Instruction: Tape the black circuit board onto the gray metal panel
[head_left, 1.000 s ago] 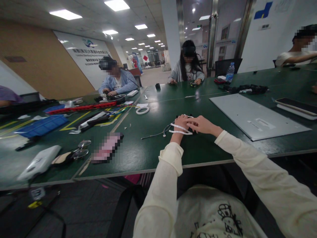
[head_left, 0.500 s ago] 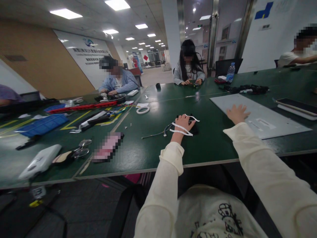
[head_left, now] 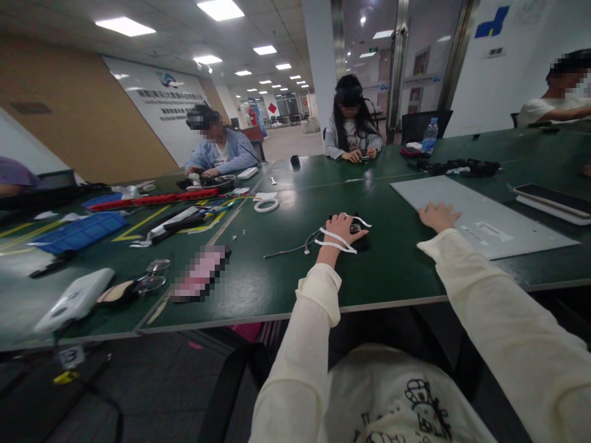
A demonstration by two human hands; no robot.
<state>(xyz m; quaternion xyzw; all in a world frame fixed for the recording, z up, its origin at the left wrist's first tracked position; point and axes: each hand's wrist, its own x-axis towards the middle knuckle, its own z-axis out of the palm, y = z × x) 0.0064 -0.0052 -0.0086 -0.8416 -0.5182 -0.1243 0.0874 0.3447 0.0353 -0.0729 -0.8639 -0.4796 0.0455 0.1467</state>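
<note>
My left hand (head_left: 338, 234) lies over a small black device (head_left: 363, 240) on the green table, thumb stretched out to the right and fingers apart. Much of that device is hidden under the hand, so its kind is unclear. Thin white strips (head_left: 340, 239) pass over the back of this hand and the wrist. A grey cable (head_left: 289, 251) runs left from beside the hand. Palm down and fingers spread, my right hand (head_left: 438, 216) is at the left edge of a flat grey panel (head_left: 503, 221); whether it touches the panel I cannot tell.
Left on the green table (head_left: 258, 283) are a pink phone (head_left: 201, 274), glasses (head_left: 154, 275), a white power bank (head_left: 76, 300), a tape roll (head_left: 266, 205) and a blue basket (head_left: 78, 232). A water bottle (head_left: 430, 136) and a tablet (head_left: 554, 200) stand right. Several people sit around.
My right hand has lowered slightly and its fingers lie flatter. My left hand has shifted very little; its thumb sits a bit farther out, baring more of the black device.
</note>
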